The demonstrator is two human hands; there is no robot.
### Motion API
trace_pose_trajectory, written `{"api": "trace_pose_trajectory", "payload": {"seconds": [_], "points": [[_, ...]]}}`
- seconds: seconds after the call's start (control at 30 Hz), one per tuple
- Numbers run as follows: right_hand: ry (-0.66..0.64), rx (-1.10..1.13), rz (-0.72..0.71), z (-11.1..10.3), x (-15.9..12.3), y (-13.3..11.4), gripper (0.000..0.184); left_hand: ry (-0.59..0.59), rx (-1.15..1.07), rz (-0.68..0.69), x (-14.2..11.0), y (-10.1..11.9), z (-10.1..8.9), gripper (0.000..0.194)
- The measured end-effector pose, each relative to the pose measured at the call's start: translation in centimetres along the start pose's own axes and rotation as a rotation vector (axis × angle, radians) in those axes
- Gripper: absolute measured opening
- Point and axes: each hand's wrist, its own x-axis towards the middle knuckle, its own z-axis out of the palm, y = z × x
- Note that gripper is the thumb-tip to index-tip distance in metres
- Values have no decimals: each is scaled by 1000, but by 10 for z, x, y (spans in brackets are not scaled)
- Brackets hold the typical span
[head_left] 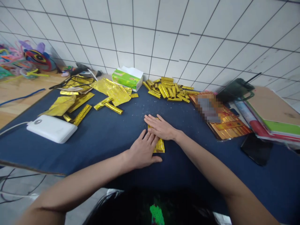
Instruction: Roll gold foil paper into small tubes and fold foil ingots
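A piece of gold foil paper [159, 146] lies on the dark blue table cover [122, 134] in front of me, mostly covered by my hands. My left hand [144, 150] rests on its near left part, fingers stretched out and palm down. Across the far part of the foil paper lies my right hand [162, 127], flat, with its fingers reaching left over the left fingertips. The foil under the palms is hidden, so I cannot tell how it is folded there.
Rolled gold foil pieces [166, 89] are heaped by the wall. Loose gold sheets [117, 90] lie left of them, before a green tissue pack [127, 78]. A white power bank [52, 128] sits left. At right are an orange-gold packet [227, 123], a dark phone-like object [256, 149] and stacked folders [276, 109].
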Motion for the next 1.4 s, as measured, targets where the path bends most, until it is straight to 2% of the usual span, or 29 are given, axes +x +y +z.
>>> {"api": "trace_pose_trajectory", "payload": {"seconds": [0.1,0.2,0.37,0.63,0.87,1.03,1.17,1.23,1.3,1.4], "points": [[-7,-22,11,1,0,-1,66,-13,-48,78,-8,8,2,98],[3,-63,1,3,1,0,67,-12,-77,145,-18,17,1,107],[60,-173,-15,10,3,2,71,-29,-109,240,-31,28,-6,106],[95,-244,-17,12,3,0,73,-46,-158,211,-30,33,-8,107],[104,-217,-18,15,3,0,72,-54,-177,206,-32,36,-3,106],[72,-102,1,4,3,1,75,-73,-194,207,-32,34,-2,106],[124,-38,78,-2,-4,-23,81,-84,-222,210,-33,34,-3,105],[108,-40,-33,4,-10,-44,83,-105,-252,189,-34,35,-2,104],[36,-17,-153,13,-17,-61,82,-125,-281,159,-35,35,-2,102],[-18,-4,-181,23,-21,-68,81,-135,-305,150,-34,36,-2,101]]}}
